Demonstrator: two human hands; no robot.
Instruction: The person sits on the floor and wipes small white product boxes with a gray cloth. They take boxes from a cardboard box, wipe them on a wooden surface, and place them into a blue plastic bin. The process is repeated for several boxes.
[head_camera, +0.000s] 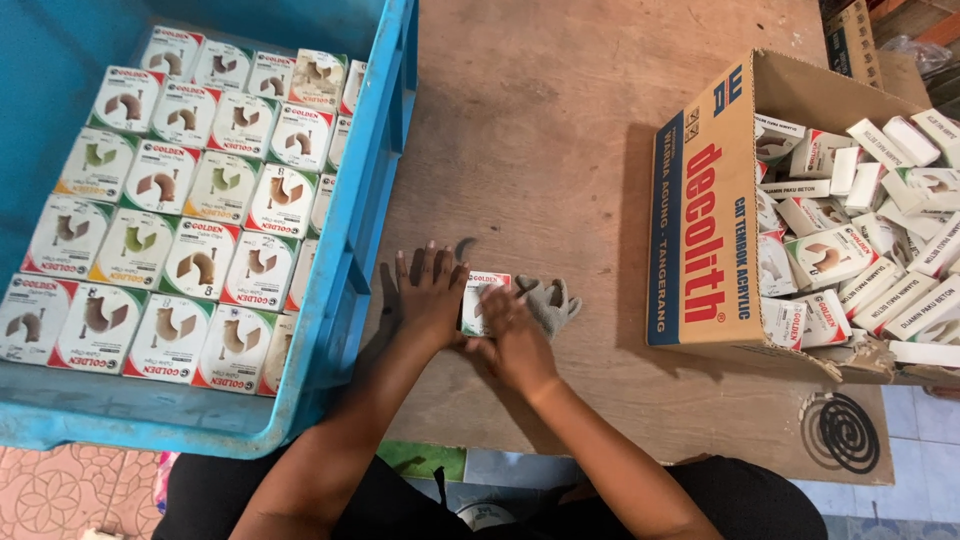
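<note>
My right hand (515, 340) is pressed down on a small white carton (482, 300), fingers curled over its near edge and grasping it against the tabletop. My left hand (430, 295) lies flat and released just beside it, palm down, fingers spread away from me, its thumb side touching the carton's left edge. The carton sits on the wooden table (560, 130), about midway between the two containers and close to my edge of the surface.

Just right of my right hand, touching the carton's far corner as far as I can tell, lies a grey work glove (552, 300), limp, fingers pointing away. Near the table's right front corner I see a dark spiral coil (842, 432) lying flat.

To my left, a blue plastic crate (360, 250) overhangs the table's side; inside it, matching small cartons (190, 190) are packed in neat rows, faces up, filling the far part and leaving a bare strip nearest me. To my right stands an open cardboard box (705, 230) with red and blue printing on its side, holding a loose heap of white cartons (860, 240) lying at all angles. Its near bottom edge is torn.
</note>
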